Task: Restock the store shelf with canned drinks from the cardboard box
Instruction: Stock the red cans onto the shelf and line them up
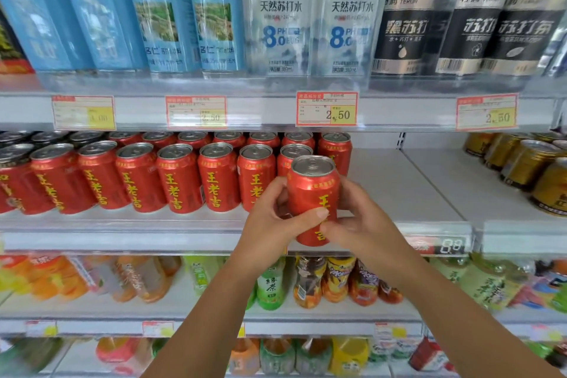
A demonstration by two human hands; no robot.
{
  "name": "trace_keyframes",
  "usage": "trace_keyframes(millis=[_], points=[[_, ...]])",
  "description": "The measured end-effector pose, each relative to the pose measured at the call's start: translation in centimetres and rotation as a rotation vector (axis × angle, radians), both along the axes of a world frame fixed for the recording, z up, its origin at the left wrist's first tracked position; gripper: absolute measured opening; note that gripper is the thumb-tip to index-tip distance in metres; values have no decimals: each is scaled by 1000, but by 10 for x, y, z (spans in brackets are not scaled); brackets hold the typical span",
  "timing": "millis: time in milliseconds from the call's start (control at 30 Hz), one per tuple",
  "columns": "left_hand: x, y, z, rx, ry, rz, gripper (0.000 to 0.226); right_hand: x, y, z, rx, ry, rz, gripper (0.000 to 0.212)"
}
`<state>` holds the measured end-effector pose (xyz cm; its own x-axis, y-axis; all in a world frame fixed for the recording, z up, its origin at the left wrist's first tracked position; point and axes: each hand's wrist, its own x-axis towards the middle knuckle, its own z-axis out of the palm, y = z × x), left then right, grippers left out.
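Can upright, lid up, in both hands

Red cylindrical metal can, yellow lettering, silver lid, at centre. Matching red cans at nine o'clock; gold metal cans at three; blue-labelled clear plastic bottles at eleven.

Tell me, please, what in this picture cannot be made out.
All in the head view:
Cardboard box: outside the frame, so its place is unknown.
Held can: lower label covered by the left hand and right hand.
Leftmost price tag: print washed out and blurred.
Bottom-shelf bottles: blurred, cut by the lower edge.
Red can behind the held one: mostly hidden by it.
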<state>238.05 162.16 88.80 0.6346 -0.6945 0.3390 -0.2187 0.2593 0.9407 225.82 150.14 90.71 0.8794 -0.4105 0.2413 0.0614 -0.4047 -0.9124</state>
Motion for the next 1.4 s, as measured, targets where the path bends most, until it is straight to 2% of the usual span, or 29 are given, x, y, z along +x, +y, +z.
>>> trace_keyframes(millis=[67, 233, 333, 400, 467, 567, 767, 1200, 1333, 1400], points=[[-2, -7, 3, 31, -68, 15, 57, -3, 2, 1, -60, 30, -38, 70], [4, -16, 6, 133, -270, 49, 63, -1, -9, 1, -72, -25, -199, 62], [14, -12, -5, 216, -353, 184, 60, 5, -23, 1, -78, -28, -309, 67], [25, -7, -22, 329, -539, 339, 51, 10, -37, -1, -107, 12, -361, 67], [34, -5, -40, 351, -761, 414, 46, 17, -50, -5, -147, 69, -385, 68], [36, -9, -58, 311, -894, 442, 40, 26, -62, -12, -183, 120, -407, 73], [37, -13, -63, 302, -967, 472, 32, 38, -64, -19, -174, 156, -379, 87], [37, -12, -64, 288, -979, 464, 32, 46, -47, -21, -311, 211, -465, 70], [38, -11, -62, 318, -975, 431, 33, 45, -46, -23, -308, 207, -460, 87], [36, -10, -60, 325, -969, 445, 36, 37, -46, -24, -253, 118, -467, 92]])
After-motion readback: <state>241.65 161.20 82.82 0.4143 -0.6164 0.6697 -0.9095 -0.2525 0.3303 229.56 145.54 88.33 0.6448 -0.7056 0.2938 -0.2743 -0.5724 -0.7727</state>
